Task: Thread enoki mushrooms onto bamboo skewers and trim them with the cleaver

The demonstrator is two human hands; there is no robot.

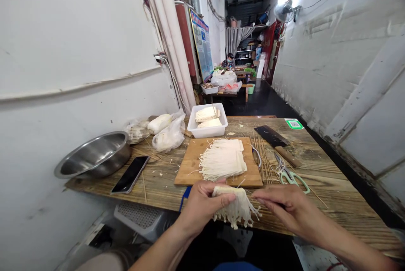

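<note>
My left hand (204, 205) is closed around a bunch of enoki mushrooms (236, 205) at the table's near edge, its thumb on top and the thin stems and caps hanging down to the right. Just right of the bunch, my right hand (284, 203) pinches its fingertips together; what they hold is too small to make out. Beyond both hands lies a wooden cutting board (186, 165) with flat bunches of enoki (223, 159) side by side. A white plastic tub (207, 131) behind it holds more enoki, with thin sticks standing up in it.
Bamboo skewers (265, 159), a cleaver (272, 136) and green-handled scissors (294, 178) lie right of the board. At left are a phone (130, 174), a steel basin (95, 153) and bagged mushrooms (169, 136). A person (229, 60) sits at a far table.
</note>
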